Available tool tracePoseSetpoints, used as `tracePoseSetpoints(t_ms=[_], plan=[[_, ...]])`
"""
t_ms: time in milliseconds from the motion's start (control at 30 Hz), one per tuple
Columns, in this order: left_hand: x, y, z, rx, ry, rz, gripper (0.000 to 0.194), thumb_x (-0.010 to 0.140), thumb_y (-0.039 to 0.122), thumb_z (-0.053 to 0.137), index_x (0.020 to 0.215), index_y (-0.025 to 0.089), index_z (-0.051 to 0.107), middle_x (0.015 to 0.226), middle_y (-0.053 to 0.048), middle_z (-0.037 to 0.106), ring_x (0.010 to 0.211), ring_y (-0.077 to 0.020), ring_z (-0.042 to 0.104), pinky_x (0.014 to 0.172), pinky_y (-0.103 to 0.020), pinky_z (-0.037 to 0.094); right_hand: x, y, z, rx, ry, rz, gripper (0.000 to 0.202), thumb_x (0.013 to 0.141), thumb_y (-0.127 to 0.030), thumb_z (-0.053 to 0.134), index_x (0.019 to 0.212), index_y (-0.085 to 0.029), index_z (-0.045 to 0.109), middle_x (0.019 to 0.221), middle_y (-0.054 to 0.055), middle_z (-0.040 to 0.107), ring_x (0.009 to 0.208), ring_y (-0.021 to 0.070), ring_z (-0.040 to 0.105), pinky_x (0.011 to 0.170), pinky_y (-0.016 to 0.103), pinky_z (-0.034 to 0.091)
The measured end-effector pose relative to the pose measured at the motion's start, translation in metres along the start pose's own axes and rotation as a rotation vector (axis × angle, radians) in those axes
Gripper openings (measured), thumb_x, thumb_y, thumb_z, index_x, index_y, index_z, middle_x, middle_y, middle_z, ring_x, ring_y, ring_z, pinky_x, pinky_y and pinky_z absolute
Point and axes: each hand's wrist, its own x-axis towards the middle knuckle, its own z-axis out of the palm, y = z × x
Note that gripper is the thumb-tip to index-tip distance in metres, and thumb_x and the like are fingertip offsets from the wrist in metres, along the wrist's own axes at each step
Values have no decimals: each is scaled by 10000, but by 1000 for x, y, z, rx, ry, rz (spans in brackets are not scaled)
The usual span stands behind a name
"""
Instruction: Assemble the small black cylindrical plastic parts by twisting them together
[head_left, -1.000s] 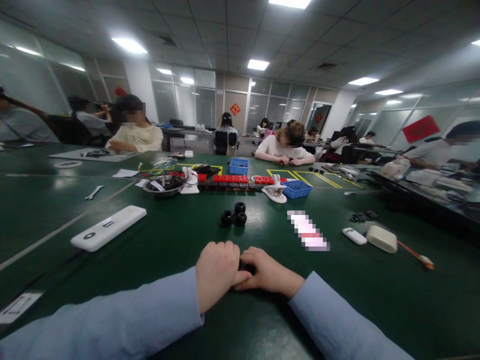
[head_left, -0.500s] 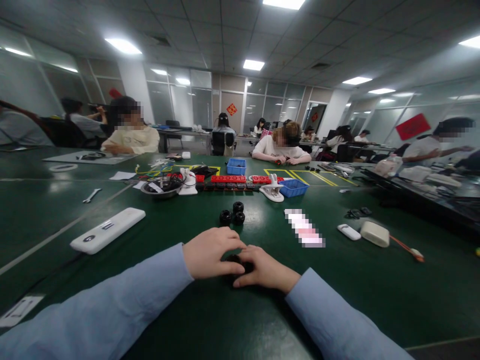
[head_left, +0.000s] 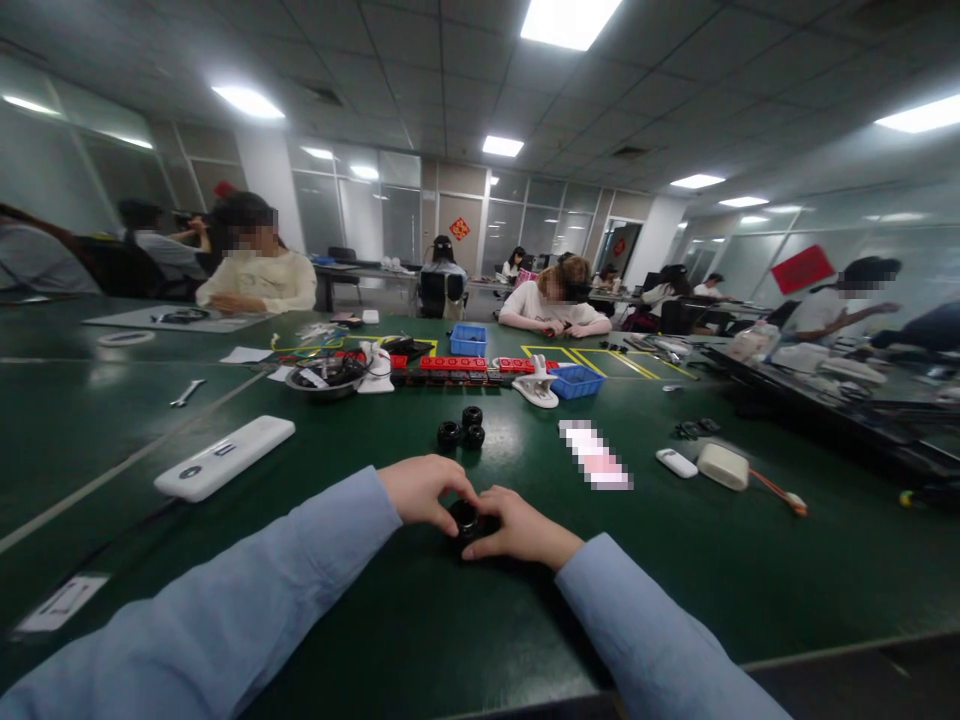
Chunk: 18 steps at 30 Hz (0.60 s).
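My left hand (head_left: 426, 492) and my right hand (head_left: 525, 530) meet near the front middle of the green table (head_left: 360, 640). Between them is a black wheel-like part (head_left: 466, 516), with the fingers of both hands curled round it. It looks as if more black material lies under my right fingers, but that is partly hidden. Just beyond the hands, three black wheels (head_left: 472, 436) stand close together on the tabletop.
Farther back are a metal bowl of cables (head_left: 326, 378), red blocks in a row (head_left: 454, 363), a white clamp (head_left: 537, 385) and blue bins (head_left: 577, 381). A white power bank-like box (head_left: 225, 458) lies left; a phone (head_left: 596, 455) and white mouse (head_left: 676, 463) lie right.
The view has shifted slightly. My left fingers have drawn back a little, so more of the black part between my hands shows.
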Motion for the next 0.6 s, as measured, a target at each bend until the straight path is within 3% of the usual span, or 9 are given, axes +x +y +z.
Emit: tracePoseSetpoints(t_ms=[600], plan=[[-3,28,5,160,107,-299,388,613,468,705,866,178,652,851,-47,651,788,-219,611,643,-276,447,0,6,8,-38,30,-5,325,632,-429,738,826,-177,670,734,-3,582,757,171,503,660,259,352]])
